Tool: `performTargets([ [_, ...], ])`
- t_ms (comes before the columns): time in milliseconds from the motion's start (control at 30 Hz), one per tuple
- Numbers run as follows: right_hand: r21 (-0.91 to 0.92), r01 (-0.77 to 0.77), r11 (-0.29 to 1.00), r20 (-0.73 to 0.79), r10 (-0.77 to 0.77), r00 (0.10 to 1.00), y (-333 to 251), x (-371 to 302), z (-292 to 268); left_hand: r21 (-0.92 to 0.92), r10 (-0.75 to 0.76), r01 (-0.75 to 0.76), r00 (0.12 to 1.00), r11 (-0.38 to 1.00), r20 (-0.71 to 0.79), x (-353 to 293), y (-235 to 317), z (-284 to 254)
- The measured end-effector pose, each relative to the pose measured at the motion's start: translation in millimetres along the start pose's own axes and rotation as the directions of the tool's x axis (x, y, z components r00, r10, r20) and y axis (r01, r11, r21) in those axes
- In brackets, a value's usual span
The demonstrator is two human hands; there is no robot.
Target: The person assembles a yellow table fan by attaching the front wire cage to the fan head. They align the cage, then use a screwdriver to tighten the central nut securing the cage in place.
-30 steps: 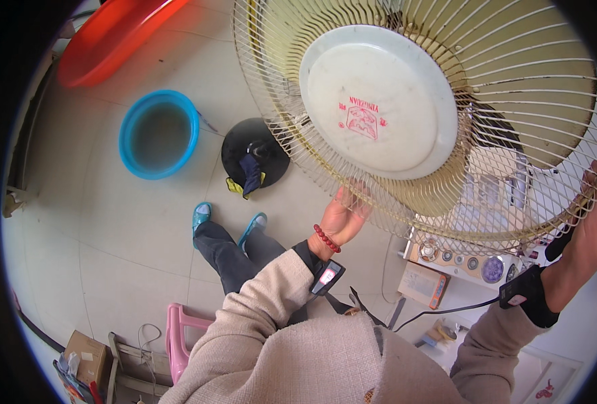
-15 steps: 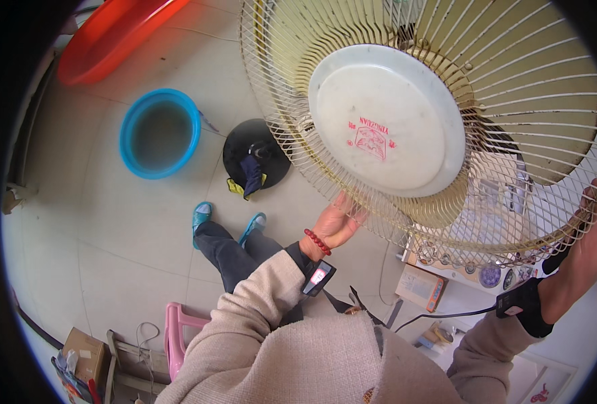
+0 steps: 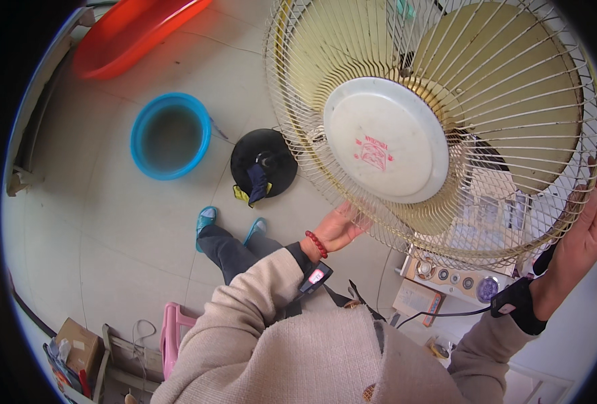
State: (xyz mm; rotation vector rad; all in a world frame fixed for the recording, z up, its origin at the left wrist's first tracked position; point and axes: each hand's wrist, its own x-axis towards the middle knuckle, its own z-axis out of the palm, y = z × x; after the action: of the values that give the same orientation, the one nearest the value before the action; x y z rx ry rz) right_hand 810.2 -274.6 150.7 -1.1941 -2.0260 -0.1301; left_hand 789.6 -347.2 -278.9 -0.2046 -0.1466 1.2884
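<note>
A large electric fan with a cream wire guard fills the upper right. Through its rust-marked wires show cream blades, and a round white cap with red print sits at the guard's centre. My left hand, wearing a red bead bracelet, holds the guard's lower edge, its fingertips partly behind the wires. At the guard's right side my right hand grips the rim, the fingers partly hidden by it. The fan is tilted between my hands.
A blue basin of murky water stands on the tiled floor, near a red tub. Beside it, a round black disc carries a dark-and-yellow cloth. A pink stool, a cardboard box and a stove-like appliance lie lower.
The fan has shifted slightly and turned a little, its right rim moving left with my right hand. My left hand stays at the lower edge. The whole view has also shifted somewhat.
</note>
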Motion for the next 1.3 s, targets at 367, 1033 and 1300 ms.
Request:
performTargets([
  [367, 0.043, 0.031, 0.999, -0.010, -0.031, 0.999, -6.8, -7.8, 1.8, 0.239, -0.036, 0.071, 0.988, 0.968, -0.148, -21.4, 93.4, 33.9],
  [1033, -0.120, -0.010, 0.993, -0.025, 0.007, 1.000, -17.4, -10.3, -6.7, -0.010, 0.022, -0.023, 0.993, 1.000, -0.119, -16.8, 116.4, 42.0],
  [1300, -0.060, 0.017, 0.998, 0.021, -0.016, 1.000, -14.9, -12.5, -16.2, -0.143, 0.076, -0.071, 0.997, 0.987, 0.033, -12.2, 135.8, 55.9],
])
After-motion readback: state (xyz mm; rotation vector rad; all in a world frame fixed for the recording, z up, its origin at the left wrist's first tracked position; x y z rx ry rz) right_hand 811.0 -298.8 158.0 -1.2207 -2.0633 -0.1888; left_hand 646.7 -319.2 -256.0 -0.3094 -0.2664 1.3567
